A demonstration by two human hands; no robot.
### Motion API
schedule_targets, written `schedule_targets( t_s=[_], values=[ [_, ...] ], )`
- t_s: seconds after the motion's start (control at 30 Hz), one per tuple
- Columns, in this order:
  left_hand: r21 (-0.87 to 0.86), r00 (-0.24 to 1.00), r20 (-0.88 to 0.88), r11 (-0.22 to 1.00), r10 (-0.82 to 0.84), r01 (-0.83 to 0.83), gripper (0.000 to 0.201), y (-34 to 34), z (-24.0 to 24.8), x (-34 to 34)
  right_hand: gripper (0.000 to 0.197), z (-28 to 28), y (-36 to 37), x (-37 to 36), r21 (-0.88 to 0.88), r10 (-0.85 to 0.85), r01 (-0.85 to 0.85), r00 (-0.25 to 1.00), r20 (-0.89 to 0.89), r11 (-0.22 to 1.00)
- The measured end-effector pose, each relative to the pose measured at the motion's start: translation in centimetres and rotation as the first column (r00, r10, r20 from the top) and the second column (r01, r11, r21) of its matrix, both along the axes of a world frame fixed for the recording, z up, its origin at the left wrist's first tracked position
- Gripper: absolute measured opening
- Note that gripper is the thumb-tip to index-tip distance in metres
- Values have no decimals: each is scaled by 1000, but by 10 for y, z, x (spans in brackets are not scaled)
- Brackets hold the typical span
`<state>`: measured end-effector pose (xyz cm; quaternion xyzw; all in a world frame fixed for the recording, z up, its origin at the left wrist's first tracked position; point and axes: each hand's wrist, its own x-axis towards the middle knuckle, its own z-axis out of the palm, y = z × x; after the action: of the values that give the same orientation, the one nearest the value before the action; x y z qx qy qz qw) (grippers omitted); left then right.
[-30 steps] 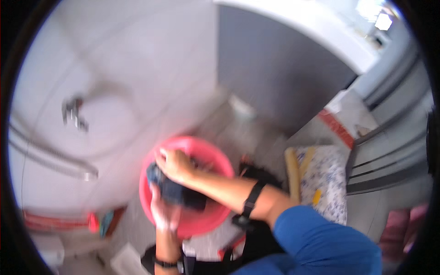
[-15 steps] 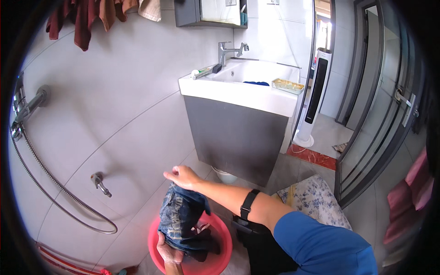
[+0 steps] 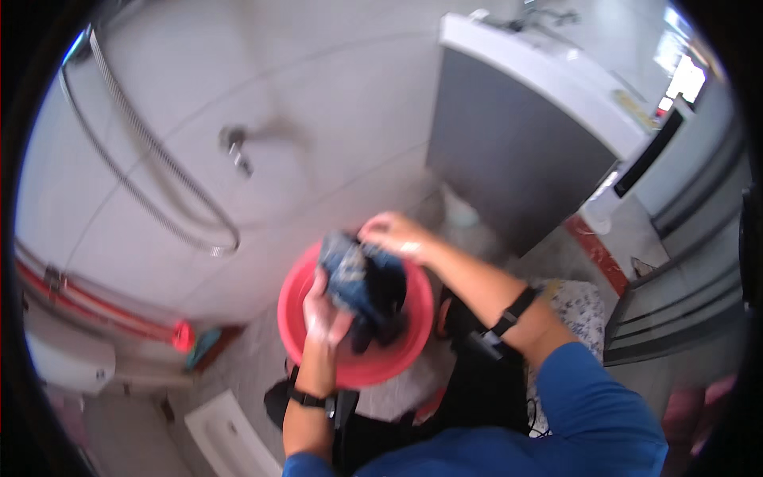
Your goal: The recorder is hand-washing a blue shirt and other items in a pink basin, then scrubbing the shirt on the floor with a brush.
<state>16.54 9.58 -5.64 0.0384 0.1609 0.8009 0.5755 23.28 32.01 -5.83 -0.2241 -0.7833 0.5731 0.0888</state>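
A blue denim garment with a pale patterned panel is bunched up over a pink basin. On its near left side my left hand grips it, the thumb and fingers around the cloth. My right hand is at its upper edge, fingers bent and pinching the fabric; motion blur softens the fingertips. Below the denim, darker cloth hangs down into the basin. Part of the basin's inside is hidden by the garment and my hands.
A grey vanity with a white sink stands at the far right. On the left wall are a shower hose and a small tap. A white toilet is at lower left; a floral cloth lies at right.
My view has tilted down and turned, bringing the toilet and my left forearm into sight. My right hand has come lower, and the garment, stretched upright before, is now bunched lower over the basin.
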Motion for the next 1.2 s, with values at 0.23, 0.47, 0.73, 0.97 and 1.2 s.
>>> schedule_targets(
  t_s=[0.23,0.47,0.73,0.97,1.2],
  values=[
    [56,999,27,998,37,-39,55,-6,14,-1,46,49,-37,9,-370,7,26,996,87,929],
    [60,998,46,997,40,-43,56,-12,10,-5,43,36,-38,13,-462,61,-64,998,-22,885],
    [29,993,-107,999,44,-41,55,-12,8,-9,65,68,0,51,58,62,-88,934,351,994],
    [-6,839,-530,989,124,-151,29,-10,35,-2,21,156,20,96,879,-172,-71,970,171,472],
    [-118,-62,-983,854,-173,-507,21,-29,102,7,25,287,-1,167,979,-161,19,987,14,202]
  ],
)
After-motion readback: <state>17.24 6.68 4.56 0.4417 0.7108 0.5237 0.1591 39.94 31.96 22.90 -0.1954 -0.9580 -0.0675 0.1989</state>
